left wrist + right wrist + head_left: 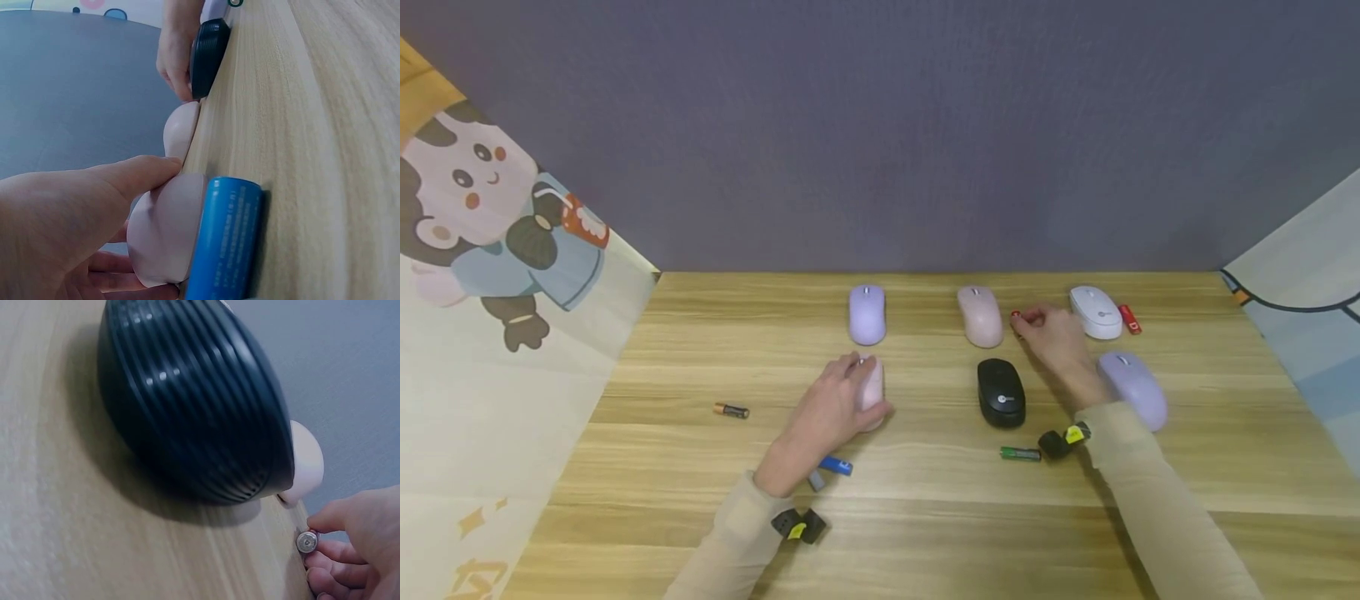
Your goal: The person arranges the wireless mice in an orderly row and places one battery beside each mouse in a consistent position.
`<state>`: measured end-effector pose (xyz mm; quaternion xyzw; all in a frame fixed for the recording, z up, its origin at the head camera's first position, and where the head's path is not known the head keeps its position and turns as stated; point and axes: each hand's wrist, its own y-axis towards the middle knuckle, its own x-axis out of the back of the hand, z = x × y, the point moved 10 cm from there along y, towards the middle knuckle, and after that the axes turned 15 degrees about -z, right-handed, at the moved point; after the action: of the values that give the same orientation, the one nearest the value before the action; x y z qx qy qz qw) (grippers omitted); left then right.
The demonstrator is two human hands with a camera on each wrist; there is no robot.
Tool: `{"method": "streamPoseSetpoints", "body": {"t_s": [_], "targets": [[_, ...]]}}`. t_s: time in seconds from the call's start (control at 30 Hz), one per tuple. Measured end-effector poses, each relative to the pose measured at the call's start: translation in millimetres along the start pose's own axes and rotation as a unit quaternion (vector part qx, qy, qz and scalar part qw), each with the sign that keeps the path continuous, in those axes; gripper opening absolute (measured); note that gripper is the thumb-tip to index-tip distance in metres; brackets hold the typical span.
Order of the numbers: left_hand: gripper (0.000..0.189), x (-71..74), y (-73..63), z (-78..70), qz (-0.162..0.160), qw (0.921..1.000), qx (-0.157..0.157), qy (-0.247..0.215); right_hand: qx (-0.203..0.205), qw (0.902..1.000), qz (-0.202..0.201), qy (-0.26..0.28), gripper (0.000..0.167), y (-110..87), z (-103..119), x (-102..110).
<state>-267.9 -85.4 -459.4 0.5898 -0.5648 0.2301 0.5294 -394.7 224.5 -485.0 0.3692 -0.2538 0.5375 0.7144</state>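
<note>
My left hand (829,410) grips a pale pink computer mouse (872,383) by its sides; in the left wrist view the thumb lies along one side of the mouse (165,231) and fingers reach round the other. Close by that mouse lies a blue battery (225,240). Between thumb and fingers, my right hand (1062,343) pinches a red battery (1015,316) low at the wood surface. Its metal end faces the right wrist camera. A pink mouse (980,317) lies left of the right hand, and a white mouse (1096,312) to its right.
A black mouse (1001,393) and a green battery (1020,454) lie between the arms. Purple mice stand at the back (867,315) and beside the right forearm (1135,390). Another red battery (1129,319), a black-and-copper battery (732,410) and a grey one (816,481) lie around.
</note>
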Motion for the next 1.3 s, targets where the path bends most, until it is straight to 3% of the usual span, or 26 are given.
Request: {"method": "streamPoseSetpoints", "body": {"t_s": [0.47,1.3], "targets": [[0.076,-3.8,7.1,-1.3,-0.002,0.9999,0.008,0.007,-0.005,0.9998,0.017,0.003,0.038,8.6,-1.9,-1.8],[0.077,-10.1,17.7,-2.5,-0.009,0.9996,0.024,0.008,0.032,0.9977,0.031,0.05,0.044,18.3,-6.5,9.7]]}}
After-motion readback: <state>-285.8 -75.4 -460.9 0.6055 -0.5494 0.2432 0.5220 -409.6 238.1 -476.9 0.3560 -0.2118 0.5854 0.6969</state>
